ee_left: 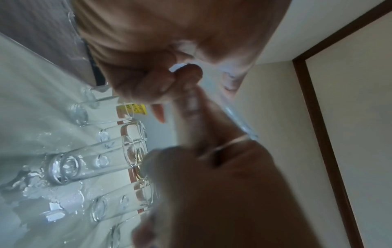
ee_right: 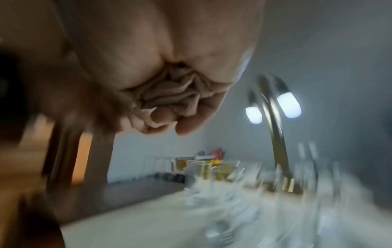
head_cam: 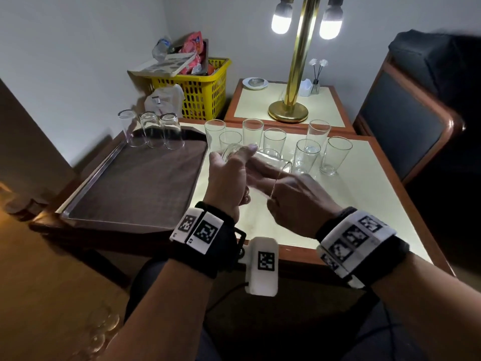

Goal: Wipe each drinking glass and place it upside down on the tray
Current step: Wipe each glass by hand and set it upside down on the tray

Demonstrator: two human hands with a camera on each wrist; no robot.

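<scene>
- The left hand [head_cam: 229, 178] grasps a clear drinking glass [head_cam: 263, 162] lying on its side in the air above the cream-topped wooden table [head_cam: 364, 194], thumb over the wall near its thick base, fingers curled beneath.
- The right hand [head_cam: 294, 201] is at the glass's open rim, its fingers reaching inside the mouth; in the right wrist view (badly blurred) its fingers are bunched on a crumpled beige cloth [ee_right: 169, 99].
- The left wrist view shows the rim of the held glass [ee_left: 237, 127] against the right hand's knuckles [ee_left: 233, 184].
- A dark rectangular tray with a metal rim [head_cam: 88, 183] sits at the table's left edge, just beside the hands.
- Three clear glasses stand upside down in a row [head_cam: 151, 128] at the tray's far edge.
- A cluster of upright clear glasses [head_cam: 307, 155] stands near the table's far edge, beyond the hands.
- A brass lamp with two lit bulbs [head_cam: 299, 74] stands on a second table behind; a yellow plastic basket [head_cam: 203, 92] sits left of it.
</scene>
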